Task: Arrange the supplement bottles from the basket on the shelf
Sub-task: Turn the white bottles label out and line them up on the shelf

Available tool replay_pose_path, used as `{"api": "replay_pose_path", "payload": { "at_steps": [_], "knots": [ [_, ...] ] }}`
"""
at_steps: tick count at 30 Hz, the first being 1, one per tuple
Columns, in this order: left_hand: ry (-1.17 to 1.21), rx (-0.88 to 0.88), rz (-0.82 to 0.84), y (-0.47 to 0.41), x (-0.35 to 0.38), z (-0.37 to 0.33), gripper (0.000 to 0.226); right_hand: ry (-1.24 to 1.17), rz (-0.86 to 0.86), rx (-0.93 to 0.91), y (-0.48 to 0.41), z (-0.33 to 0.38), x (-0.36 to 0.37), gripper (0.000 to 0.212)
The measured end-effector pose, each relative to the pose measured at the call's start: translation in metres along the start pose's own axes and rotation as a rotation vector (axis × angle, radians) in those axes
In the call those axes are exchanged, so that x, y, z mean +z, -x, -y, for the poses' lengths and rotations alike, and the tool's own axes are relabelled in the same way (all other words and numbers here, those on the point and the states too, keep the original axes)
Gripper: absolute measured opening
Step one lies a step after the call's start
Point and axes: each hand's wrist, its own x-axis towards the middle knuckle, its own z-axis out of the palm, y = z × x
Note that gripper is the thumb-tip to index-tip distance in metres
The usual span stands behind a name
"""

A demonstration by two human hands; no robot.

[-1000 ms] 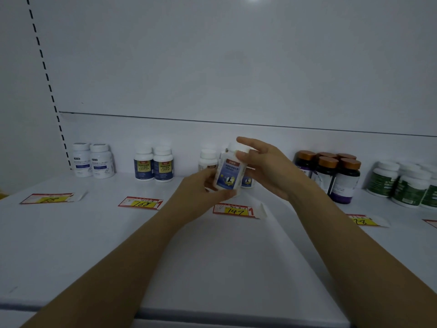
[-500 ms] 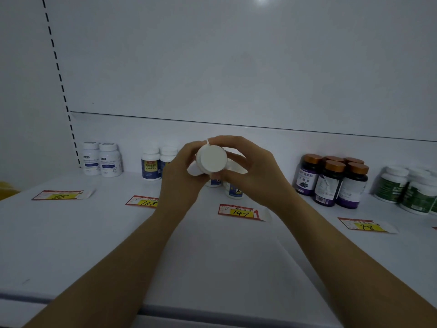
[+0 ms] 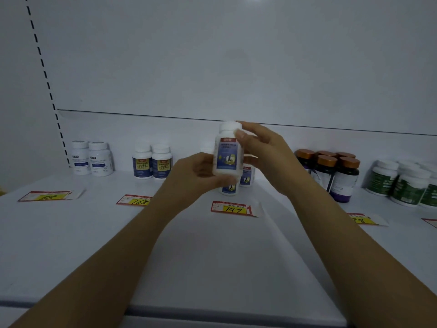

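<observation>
White bottle, one: left hand, right hand.

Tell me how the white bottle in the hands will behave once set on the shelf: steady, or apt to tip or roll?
The white bottle looks like rigid plastic, so probably light. Taller than wide, it could tip if nudged; its round body would likely roll if laid down.
</observation>
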Motion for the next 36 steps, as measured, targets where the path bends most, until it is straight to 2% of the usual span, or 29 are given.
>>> {"api": "replay_pose_path", "payload": {
  "at_steps": [1, 4, 7, 9, 12, 15, 18, 21, 24, 29, 33, 36],
  "knots": [
    [0.047, -0.056, 0.035, 0.000, 0.000, -0.001, 0.032, -0.010, -0.010, 0.069, -0.001, -0.002, 0.000, 0.032],
    [0.148, -0.232, 0.152, 0.000, 0.000, -0.002, 0.052, -0.056, -0.003, 0.286, -0.003, -0.008, -0.001, 0.036],
    [0.290, -0.430, 0.169, 0.000, 0.000, -0.003, 0.059, -0.112, 0.005, 0.462, -0.001, -0.011, 0.001, 0.030],
    [0.320, -0.505, 0.168, 0.000, -0.001, -0.005, 0.061, -0.141, -0.009, 0.530, 0.000, -0.013, 0.004, 0.026],
    [0.327, -0.530, 0.197, 0.001, -0.004, -0.004, 0.061, -0.149, -0.024, 0.569, -0.001, -0.016, 0.005, 0.033],
    [0.327, -0.518, 0.203, 0.000, -0.004, -0.002, 0.059, -0.143, -0.017, 0.546, -0.002, -0.017, 0.004, 0.033],
    [0.322, -0.480, 0.201, -0.001, -0.003, 0.000, 0.055, -0.096, -0.012, 0.444, -0.003, -0.015, 0.001, 0.029],
    [0.136, -0.322, 0.186, -0.001, 0.000, 0.003, 0.041, 0.004, 0.019, 0.257, -0.004, -0.011, -0.004, 0.029],
    [-0.026, -0.191, 0.103, 0.000, 0.002, 0.004, 0.031, 0.040, 0.077, 0.138, -0.002, -0.006, -0.008, 0.030],
    [-0.305, -0.074, 0.027, 0.000, 0.006, 0.015, 0.053, 0.388, 0.030, 0.077, -0.002, -0.003, -0.009, 0.036],
    [-0.348, -0.032, 0.035, 0.002, 0.007, 0.017, 0.060, 0.472, -0.004, 0.073, -0.005, -0.001, -0.015, 0.037],
    [-0.408, -0.060, 0.102, 0.006, 0.008, 0.018, 0.072, 0.454, -0.095, 0.032, -0.007, 0.003, -0.029, 0.034]
  ]
}}
